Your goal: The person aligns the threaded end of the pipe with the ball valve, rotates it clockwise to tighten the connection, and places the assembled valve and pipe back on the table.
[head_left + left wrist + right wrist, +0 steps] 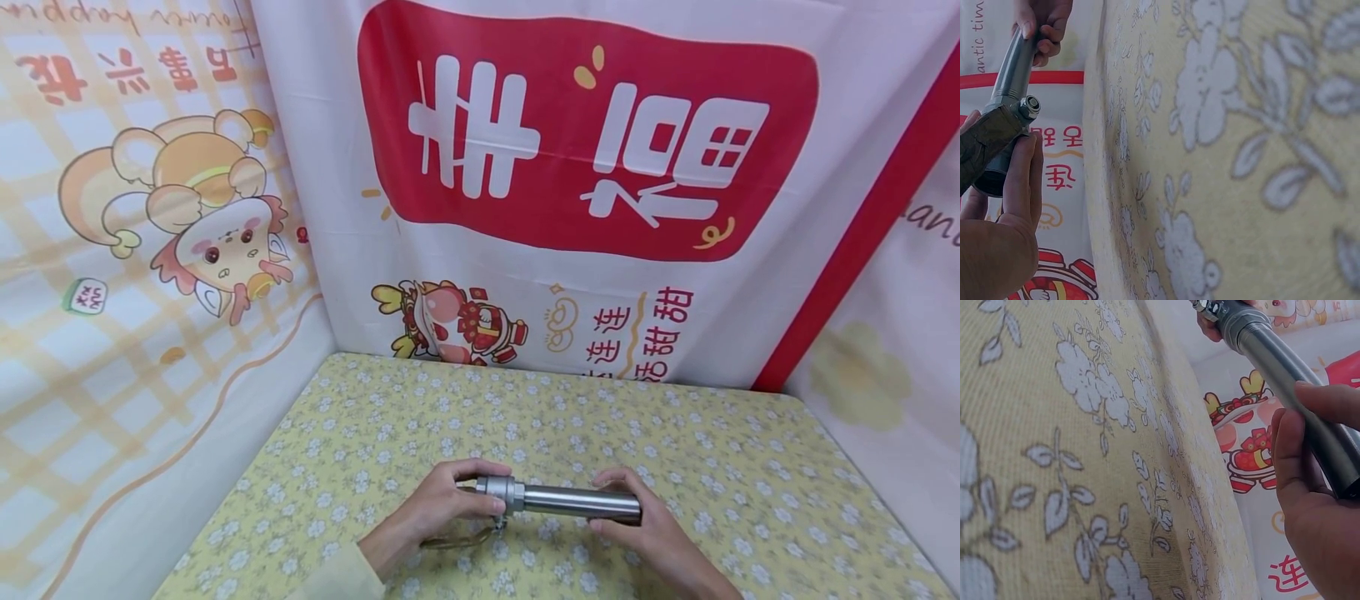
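A ball valve [510, 493] is joined to one end of a straight steel pipe [570, 500], held roughly level over the table. My left hand [438, 498] grips the valve body, thumb on the near side and fingers on the far side. The valve's lever [456, 542] points left beneath that hand; the left wrist view shows its dark handle [988, 140] and the stem nut [1030, 107]. My right hand [648, 518] holds the pipe's far right end between thumb and fingers. In the right wrist view, fingers wrap the shiny pipe [1282, 365] near its open end.
The table [360, 417] wears a yellow cloth with white flowers. A white hanging sheet with a red panel [555, 217] stands behind it, with another printed sheet [135, 375] along the left and a pale sheet [900, 467] on the right.
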A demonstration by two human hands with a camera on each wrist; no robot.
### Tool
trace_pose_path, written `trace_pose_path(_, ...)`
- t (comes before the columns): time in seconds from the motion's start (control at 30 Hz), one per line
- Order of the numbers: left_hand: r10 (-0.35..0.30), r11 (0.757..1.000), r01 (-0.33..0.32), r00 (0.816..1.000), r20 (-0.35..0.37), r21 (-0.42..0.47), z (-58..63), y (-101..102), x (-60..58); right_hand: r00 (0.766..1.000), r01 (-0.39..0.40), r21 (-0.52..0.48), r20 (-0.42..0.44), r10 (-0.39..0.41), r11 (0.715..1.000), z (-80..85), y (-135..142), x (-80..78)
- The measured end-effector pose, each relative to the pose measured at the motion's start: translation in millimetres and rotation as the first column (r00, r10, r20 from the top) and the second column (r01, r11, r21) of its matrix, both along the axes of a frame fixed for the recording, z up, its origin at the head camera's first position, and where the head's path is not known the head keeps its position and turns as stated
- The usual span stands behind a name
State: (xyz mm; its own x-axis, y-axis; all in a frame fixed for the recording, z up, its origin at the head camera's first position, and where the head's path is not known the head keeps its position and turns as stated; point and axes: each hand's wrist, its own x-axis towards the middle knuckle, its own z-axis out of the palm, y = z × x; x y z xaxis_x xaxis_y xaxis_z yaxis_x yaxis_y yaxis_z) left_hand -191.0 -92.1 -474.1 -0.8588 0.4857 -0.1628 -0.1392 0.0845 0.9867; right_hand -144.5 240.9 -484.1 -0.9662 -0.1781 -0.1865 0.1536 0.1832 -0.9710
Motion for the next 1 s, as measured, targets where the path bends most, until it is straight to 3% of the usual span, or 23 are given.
trace_pose_path(0.17, -0.006, 1.0, 0.006, 1.0, -0.001, 0.002, -0.9, 0.1, -0.1, 1.0, 0.007, 0.048, -0.027, -0.006, 0.999, -1.7, 0.8, 0.6)
trace_pose_path(0.37, -0.002, 1.0, 0.002, 1.0, 0.0, -0.004, -1.9, 0.7, -0.2, 0.999, -0.02, 0.025, -0.045, 0.021, 0.999, 0.4, 1.4, 0.9)
trace_pose_path(0.73, -0.019, 1.0, 0.019, 1.0, 0.01, 0.01, -2.0, -2.0, -1.3, 0.999, -0.029, 0.023, -0.021, 0.029, 0.999, 0.0, 3.7, -2.2)
trace_pose_path(1.0, -0.011, 1.0, 0.01, 1.0, 0.015, 0.013, -2.9, -1.4, -1.9, 1.0, 0.01, 0.034, 0.004, -0.01, 0.999, -1.3, 2.4, -2.8)
